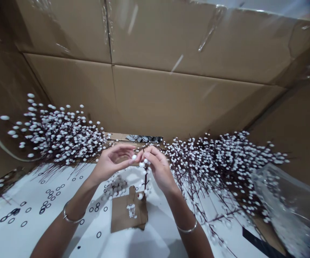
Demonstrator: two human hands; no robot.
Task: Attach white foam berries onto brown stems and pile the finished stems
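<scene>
My left hand (111, 163) and my right hand (157, 166) meet above the white table (155, 240), both pinching the top of an upright dark twig with white berries (145, 177). The fingertips of both hands close on white beads near the twig's tip. The twig stands over a small piece of brown cardboard (128, 213) that carries a smear of white beads. Each wrist wears a thin silver bangle.
A pile of white-berry branches (55, 134) lies at the left and a larger pile (219, 161) at the right. Small black rings (46, 206) are scattered over the table. A clear plastic bag (286, 204) sits at the right. Cardboard walls (171, 96) surround the work surface.
</scene>
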